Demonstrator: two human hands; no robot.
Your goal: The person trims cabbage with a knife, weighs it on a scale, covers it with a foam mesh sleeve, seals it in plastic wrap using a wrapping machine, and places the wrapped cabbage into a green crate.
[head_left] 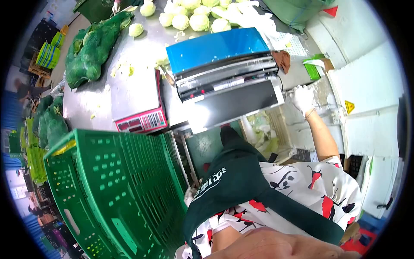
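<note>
My right hand (303,100), in a white glove, is at the right beside clear plastic and a pale ledge. Its fingers look curled, and what they hold is too unclear to name. Low in the centre, my left hand (189,195), also gloved, is mostly hidden by the dark apron; it is close to the edge of a large green crate (142,172) and a metal frame. In front of me stands a wrapping machine with a blue cover (215,48) and a dark plate (235,103). Left of it lies a red-edged scale (137,97).
Pale cabbages (199,22) are piled at the table's back. Green net sacks (88,56) of cabbages lie at the left. A bin with leaves (261,129) stands below the machine. A brown cloth (282,60) hangs at its right end. Another person (28,91) is far left.
</note>
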